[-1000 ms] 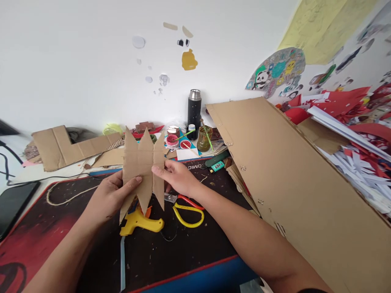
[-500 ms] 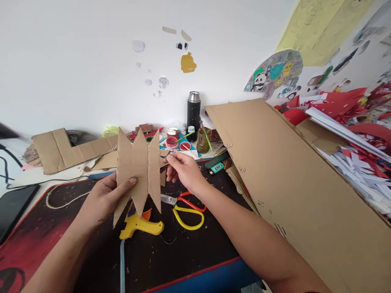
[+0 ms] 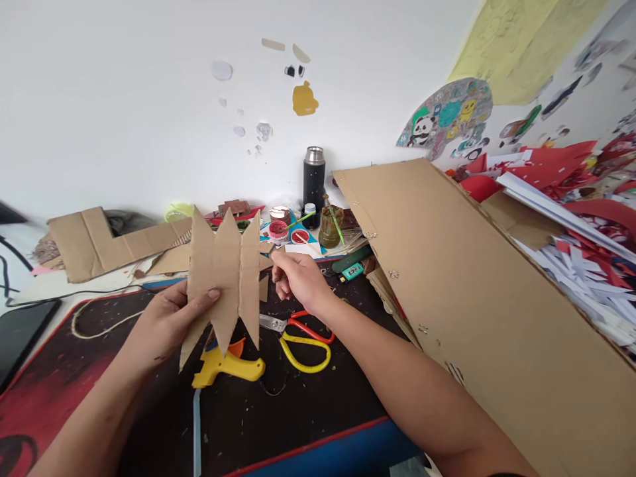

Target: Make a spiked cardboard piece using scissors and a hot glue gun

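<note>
My left hand [image 3: 173, 318] grips a piece of brown cardboard [image 3: 223, 271] with pointed, zigzag ends, thumb on its front face. The piece is held upright above the desk mat and has vertical creases. Just to the right of its edge is my right hand [image 3: 298, 278], fingers curled and thumb against the forefinger; whether something small is pinched there I cannot make out. Below the cardboard lies a yellow glue gun [image 3: 228, 368] with a pale blue stick at its rear, partly covered by the points. Scissors [image 3: 305, 351] with red and yellow handles rest beside it.
A large cardboard sheet [image 3: 477, 298] slants across the right side, near piled paper scraps [image 3: 576, 245]. At the back stand a black thermos [image 3: 314, 179], paint pots [image 3: 278, 230] and a murky jar [image 3: 328, 228]. An L-shaped cardboard piece [image 3: 84, 245] lies back left.
The cardboard stays in my left hand, its lower left point swung slightly outward. My right fingers have curled in a little more beside its edge. The view has shifted slightly.
</note>
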The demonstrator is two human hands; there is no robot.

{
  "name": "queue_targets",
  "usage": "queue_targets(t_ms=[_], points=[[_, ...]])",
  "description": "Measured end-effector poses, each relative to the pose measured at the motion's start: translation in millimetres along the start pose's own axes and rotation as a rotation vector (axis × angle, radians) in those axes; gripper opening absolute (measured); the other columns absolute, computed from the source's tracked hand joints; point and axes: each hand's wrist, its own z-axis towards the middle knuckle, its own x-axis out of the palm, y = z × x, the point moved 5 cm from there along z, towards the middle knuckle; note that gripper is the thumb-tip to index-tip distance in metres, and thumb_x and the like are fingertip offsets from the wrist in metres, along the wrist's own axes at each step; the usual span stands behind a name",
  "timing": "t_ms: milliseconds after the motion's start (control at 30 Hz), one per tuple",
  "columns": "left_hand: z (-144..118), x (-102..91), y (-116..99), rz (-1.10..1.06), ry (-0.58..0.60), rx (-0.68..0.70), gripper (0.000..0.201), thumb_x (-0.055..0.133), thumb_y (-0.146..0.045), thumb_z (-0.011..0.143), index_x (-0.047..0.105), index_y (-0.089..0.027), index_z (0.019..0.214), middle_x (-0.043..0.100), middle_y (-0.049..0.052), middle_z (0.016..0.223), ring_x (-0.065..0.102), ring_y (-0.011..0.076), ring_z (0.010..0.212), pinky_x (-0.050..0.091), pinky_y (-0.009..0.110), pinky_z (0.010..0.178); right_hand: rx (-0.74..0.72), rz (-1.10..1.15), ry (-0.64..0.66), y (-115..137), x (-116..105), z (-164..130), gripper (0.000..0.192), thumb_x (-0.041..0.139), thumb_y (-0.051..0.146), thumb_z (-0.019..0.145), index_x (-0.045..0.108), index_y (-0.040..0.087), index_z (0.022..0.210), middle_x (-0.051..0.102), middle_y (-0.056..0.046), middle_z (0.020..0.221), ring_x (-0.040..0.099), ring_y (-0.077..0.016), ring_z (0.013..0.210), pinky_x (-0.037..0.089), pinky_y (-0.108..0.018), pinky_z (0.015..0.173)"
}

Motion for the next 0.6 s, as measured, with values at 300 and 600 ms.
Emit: queue_targets(t_ms=[300, 600], points=[[-3, 0.5, -1, 0.029, -0.001, 0.008, 0.056, 0.098, -0.061, 0.064, 0.08, -0.023, 0.102, 0.086, 0.01, 0.091, 0.083, 0.038, 0.073, 0.07, 0.043, 0.061, 0.011, 0.052, 0.139, -1, 7, -2, 0.029, 0.064, 0.051, 0.106, 0.063, 0.022, 0.106, 0.068, 0.001, 0.086, 0.068, -0.0135, 0.062, 0.045, -0.021, 0.047], [-8, -2.2, -47, 0.381, -0.243, 0.386, 0.066, 0.079, -0.073, 0.079, 0.07, -0.021, 0.119, 0.074, 0.001, 0.085, 0.068, 0.0223, 0.075, 0.058, 0.032, 0.066, -0.035, -0.031, 0.103, -18, 8, 2, 0.03, 0.076, 0.048, 0.096, 0.069, 0.02, 0.1, 0.071, -0.001, 0.088, 0.062, -0.0156, 0.065, 0.052, -0.025, 0.05]])
